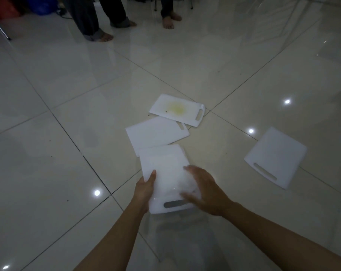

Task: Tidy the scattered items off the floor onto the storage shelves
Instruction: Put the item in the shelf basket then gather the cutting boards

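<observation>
- Gripping the left long edge of a white rectangular plastic cutting board with a slot handle [163, 173], the left hand [144, 189] has its thumb on top and its fingers underneath; the board is lifted clear of the glossy pale tiled floor [48, 153], handle end nearest the person.
- A second white plastic cutting board [156, 132] lies flat on the floor just beyond the held one, which overlaps its near edge in view.
- A third white plastic cutting board with a yellow stain [177, 109] lies flat farther back, its near edge overlapping the second board.
- The right hand [203, 190] is blurred at the held board's right edge near the handle slot, fingers spread; whether it grips cannot be told.
- A fourth white plastic cutting board [276, 157] lies flat well apart to the right, slot handle towards the person.
- Bare feet and dark trouser legs [99, 22] of other persons stand at the top.
</observation>
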`<control>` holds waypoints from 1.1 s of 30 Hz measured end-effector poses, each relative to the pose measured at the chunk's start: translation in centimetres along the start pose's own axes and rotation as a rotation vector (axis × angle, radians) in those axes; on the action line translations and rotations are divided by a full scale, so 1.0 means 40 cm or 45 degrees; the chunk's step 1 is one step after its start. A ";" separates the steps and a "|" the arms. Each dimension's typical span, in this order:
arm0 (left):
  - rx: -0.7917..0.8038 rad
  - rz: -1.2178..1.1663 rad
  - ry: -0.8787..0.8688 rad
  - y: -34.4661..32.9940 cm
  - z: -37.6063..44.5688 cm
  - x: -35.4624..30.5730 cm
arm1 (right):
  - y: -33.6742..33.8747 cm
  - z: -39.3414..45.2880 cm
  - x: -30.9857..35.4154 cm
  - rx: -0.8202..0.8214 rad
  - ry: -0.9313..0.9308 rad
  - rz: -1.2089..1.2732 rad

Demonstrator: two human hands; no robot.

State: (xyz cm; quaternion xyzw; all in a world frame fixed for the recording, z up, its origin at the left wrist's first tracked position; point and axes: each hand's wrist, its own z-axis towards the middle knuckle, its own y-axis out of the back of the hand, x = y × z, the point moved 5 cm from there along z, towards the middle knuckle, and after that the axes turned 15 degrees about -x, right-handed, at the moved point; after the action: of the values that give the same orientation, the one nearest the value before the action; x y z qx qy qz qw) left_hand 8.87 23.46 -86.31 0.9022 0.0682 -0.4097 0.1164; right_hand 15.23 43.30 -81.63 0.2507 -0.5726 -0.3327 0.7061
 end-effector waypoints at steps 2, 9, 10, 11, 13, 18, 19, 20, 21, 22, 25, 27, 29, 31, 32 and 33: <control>0.023 -0.015 -0.047 0.008 -0.005 -0.012 | -0.008 0.016 -0.049 -0.092 -0.597 0.171; 0.172 0.009 -0.272 -0.031 -0.042 -0.138 | -0.017 0.081 -0.080 -0.078 -1.403 0.881; 0.174 0.029 -0.298 -0.039 -0.040 -0.158 | -0.011 0.101 -0.083 -0.158 -1.312 0.856; 0.179 0.050 -0.321 -0.050 -0.035 -0.178 | -0.008 0.119 -0.089 -0.220 -1.244 0.866; 0.175 0.096 -0.341 -0.073 -0.014 -0.211 | 0.005 0.151 -0.098 -0.284 -1.163 0.864; 0.203 0.181 -0.323 -0.153 0.014 -0.286 | 0.075 0.240 -0.120 -0.253 -1.142 0.771; 0.209 0.184 -0.320 -0.169 0.007 -0.310 | 0.098 0.256 -0.126 -0.266 -1.150 0.766; 0.209 0.185 -0.316 -0.183 -0.007 -0.342 | 0.127 0.269 -0.123 -0.275 -1.170 0.767; 0.209 0.188 -0.326 -0.198 -0.024 -0.376 | 0.161 0.282 -0.114 -0.289 -1.195 0.768; 0.211 0.205 -0.341 -0.211 -0.050 -0.413 | 0.200 0.292 -0.102 -0.313 -1.211 0.775; 0.267 0.251 -0.370 -0.245 -0.163 -0.547 | 0.353 0.316 -0.032 -0.369 -1.271 0.759; 0.299 0.266 -0.379 -0.259 -0.258 -0.658 | 0.476 0.331 0.034 -0.419 -1.284 0.757; 0.353 0.261 -0.380 -0.267 -0.364 -0.775 | 0.606 0.347 0.119 -0.461 -1.300 0.789; 0.422 0.280 -0.382 -0.276 -0.481 -0.896 | 0.745 0.357 0.212 -0.508 -1.313 0.842; 0.456 0.303 -0.386 -0.280 -0.548 -0.959 | 0.820 0.360 0.262 -0.533 -1.331 0.855; 0.492 0.317 -0.401 -0.286 -0.615 -1.020 | 0.894 0.361 0.308 -0.562 -1.348 0.868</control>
State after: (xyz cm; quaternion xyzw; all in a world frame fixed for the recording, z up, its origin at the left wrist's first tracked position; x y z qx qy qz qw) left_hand -2.56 39.88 -41.60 0.8342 -0.1417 -0.5330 0.0008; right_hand 9.19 57.72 -44.29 -0.2921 -0.8076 -0.2783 0.4301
